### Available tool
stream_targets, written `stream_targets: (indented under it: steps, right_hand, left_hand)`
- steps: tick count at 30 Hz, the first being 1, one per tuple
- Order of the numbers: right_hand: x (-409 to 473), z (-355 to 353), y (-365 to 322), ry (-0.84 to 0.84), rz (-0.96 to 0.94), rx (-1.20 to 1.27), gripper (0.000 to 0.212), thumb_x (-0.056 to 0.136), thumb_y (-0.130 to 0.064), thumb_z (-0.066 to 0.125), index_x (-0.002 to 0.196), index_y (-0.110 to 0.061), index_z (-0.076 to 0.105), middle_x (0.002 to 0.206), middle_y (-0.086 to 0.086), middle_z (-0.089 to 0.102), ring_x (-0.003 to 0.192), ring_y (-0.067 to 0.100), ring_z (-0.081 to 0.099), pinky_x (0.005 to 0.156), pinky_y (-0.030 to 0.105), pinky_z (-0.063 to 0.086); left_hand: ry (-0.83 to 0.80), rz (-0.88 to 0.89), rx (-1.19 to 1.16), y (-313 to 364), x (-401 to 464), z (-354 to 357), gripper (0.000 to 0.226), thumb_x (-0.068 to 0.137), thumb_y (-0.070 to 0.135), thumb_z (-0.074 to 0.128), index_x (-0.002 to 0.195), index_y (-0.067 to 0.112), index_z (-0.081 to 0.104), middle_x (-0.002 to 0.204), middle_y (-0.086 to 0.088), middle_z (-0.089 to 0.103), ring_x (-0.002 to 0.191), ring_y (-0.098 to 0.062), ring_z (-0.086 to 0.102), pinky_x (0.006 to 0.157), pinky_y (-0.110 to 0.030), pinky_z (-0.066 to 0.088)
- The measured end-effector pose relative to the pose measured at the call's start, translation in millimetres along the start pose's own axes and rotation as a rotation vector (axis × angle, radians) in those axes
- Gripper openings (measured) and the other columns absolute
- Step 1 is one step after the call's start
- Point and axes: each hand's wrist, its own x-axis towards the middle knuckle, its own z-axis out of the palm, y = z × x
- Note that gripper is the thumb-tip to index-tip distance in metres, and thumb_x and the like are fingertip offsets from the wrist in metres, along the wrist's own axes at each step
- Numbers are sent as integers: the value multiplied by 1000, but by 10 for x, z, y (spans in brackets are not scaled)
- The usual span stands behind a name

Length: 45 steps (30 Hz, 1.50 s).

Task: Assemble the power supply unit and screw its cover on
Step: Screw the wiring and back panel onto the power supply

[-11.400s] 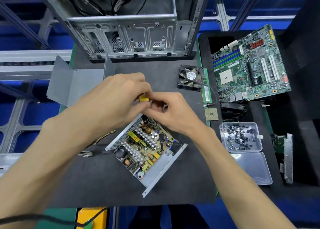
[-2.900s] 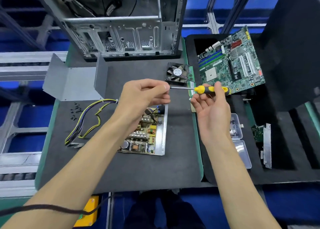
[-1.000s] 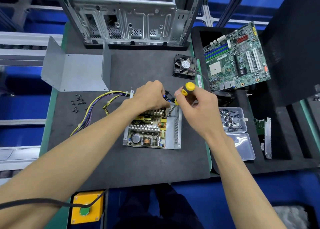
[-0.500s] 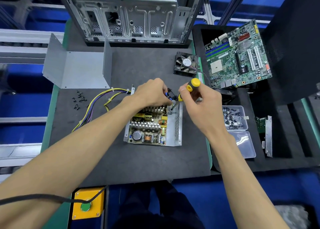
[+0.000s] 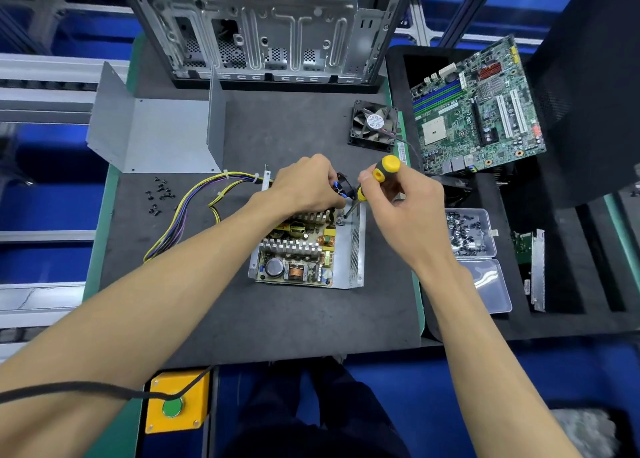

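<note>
The open power supply unit (image 5: 308, 253) lies mid-mat, its circuit board bare inside a grey metal tray. My right hand (image 5: 403, 212) grips a yellow-and-black screwdriver (image 5: 379, 173), tip down at the tray's far right corner. My left hand (image 5: 304, 184) rests on the unit's far edge, fingers curled round a small black part with blue-tipped wires (image 5: 341, 189). A yellow and purple wire bundle (image 5: 194, 205) trails left from the unit. The grey folded cover (image 5: 156, 132) lies at the far left. Loose black screws (image 5: 159, 194) sit in front of it.
A bare computer case (image 5: 259, 32) stands at the back. A black fan (image 5: 374, 125) and a green motherboard (image 5: 474, 108) lie to the right. A clear plastic box of screws (image 5: 467, 232) sits right of my right hand. A yellow box with a green button (image 5: 176, 402) is at the near edge.
Both hands came down from mid-air onto the unit's far right corner, the screwdriver turning from level to tip-down. Over the last half second they hardly moved.
</note>
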Motion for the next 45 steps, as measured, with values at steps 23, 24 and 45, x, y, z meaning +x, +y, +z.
stream_targets:
  steps: [23,24,45]
  right_hand:
    - [-10,68,72,-21,-14,-11,24,98,-23,63,84,-2,65,71,13,62,64,23,51,59,34,41]
    - [-10,69,75,-23,-13,-12,25,98,-23,63,84,-3,65,71,13,62,64,23,51,59,34,41]
    - [26,86,67,-90,-19,-43,32,96,-31,58,81,-3,62,67,11,59,62,22,47,60,41,42]
  left_hand:
    - [8,11,-22,28,-19,-16,34,80,40,77,62,14,64,54,4,54,56,-14,51,54,-29,33]
    - [8,10,-23,31,-20,-18,34,80,40,77,65,13,66,54,4,54,56,-14,51,53,-28,32]
    - [25,6,-44,23,-20,-19,33,82,38,75,69,8,68,55,1,53,54,-16,46,68,-33,36]
